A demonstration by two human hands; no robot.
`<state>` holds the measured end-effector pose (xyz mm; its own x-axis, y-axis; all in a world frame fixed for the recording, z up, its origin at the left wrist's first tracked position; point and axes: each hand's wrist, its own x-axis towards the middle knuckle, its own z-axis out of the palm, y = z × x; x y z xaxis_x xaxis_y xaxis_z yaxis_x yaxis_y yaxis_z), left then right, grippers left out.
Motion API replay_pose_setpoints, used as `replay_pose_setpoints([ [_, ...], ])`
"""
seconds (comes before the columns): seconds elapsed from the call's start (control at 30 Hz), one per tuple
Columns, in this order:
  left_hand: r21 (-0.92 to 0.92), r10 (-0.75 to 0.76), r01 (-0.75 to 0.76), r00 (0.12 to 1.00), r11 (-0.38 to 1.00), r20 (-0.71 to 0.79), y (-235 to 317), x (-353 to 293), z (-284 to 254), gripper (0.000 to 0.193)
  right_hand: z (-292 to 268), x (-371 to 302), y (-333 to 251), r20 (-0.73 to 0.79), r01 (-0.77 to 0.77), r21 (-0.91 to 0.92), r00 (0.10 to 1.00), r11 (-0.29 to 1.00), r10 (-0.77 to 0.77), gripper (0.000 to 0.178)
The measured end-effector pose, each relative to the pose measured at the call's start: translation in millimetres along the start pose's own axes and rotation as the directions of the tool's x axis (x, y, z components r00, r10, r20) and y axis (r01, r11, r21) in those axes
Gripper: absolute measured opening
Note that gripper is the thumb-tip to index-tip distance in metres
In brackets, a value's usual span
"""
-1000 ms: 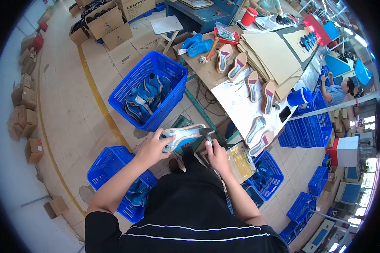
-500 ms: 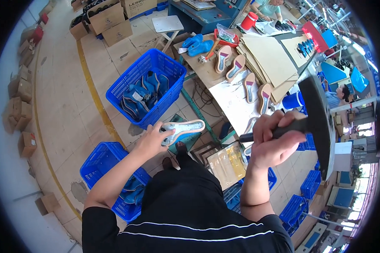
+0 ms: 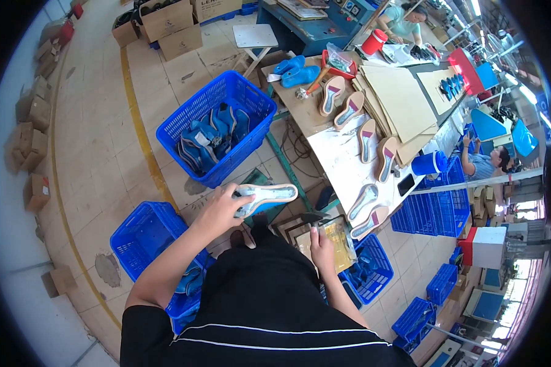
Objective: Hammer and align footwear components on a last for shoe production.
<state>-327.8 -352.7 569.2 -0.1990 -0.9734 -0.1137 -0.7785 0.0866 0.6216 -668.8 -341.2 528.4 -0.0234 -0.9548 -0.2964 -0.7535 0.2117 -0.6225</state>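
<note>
My left hand grips one end of a half-made blue shoe, held bottom up. Its underside is greyish-white inside a pale rim, with blue showing below. To the right and lower, my right hand is closed around a hammer. The hammer's dark head points away from me, apart from the shoe, and most of its handle is hidden by the hand. Beyond both hands, several shoe soles lie in a row on the worktable.
Blue shoe pieces fill part of a blue basket ahead on the left. Another basket stands by my left arm, and a third is at my right. Cardboard sheets, blue lasts and a phone are on the table.
My right hand has brought the hammer down and left, from high at the right to in front of my lap. The left hand keeps its hold on the shoe, nearly still.
</note>
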Motion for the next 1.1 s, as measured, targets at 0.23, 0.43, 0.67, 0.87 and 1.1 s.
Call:
replay_pose_setpoints([
  [0.23,0.027,-0.022,0.022,1.0,0.999,0.022,0.6,6.2,-4.2,0.064,-32.2,33.8,-40.6,-0.07,-0.029,0.311,0.996,0.95,0.054,0.051],
  [0.43,0.026,-0.062,0.062,0.998,0.998,0.028,4.9,12.4,-8.1,0.062,-72.9,48.9,-106.3,-0.285,0.401,0.392,0.908,0.828,-0.305,0.031],
  [0.67,-0.067,-0.102,0.107,0.992,0.992,0.07,2.6,17.6,-7.3,0.07,-11.5,48.6,-47.6,0.226,0.352,-0.04,0.915,0.935,-0.335,0.037],
  [0.87,-0.07,-0.06,0.058,0.998,0.996,-0.032,0.9,12.3,0.2,0.067,-5.7,43.1,3.1,0.272,0.105,0.153,0.951,0.983,-0.144,0.044],
  [1.1,0.234,-0.001,0.083,0.944,0.969,-0.329,-15.2,-13.6,57.7,0.079,18.0,189.3,112.3,-0.257,0.16,0.023,0.955,0.987,-0.149,0.043],
])
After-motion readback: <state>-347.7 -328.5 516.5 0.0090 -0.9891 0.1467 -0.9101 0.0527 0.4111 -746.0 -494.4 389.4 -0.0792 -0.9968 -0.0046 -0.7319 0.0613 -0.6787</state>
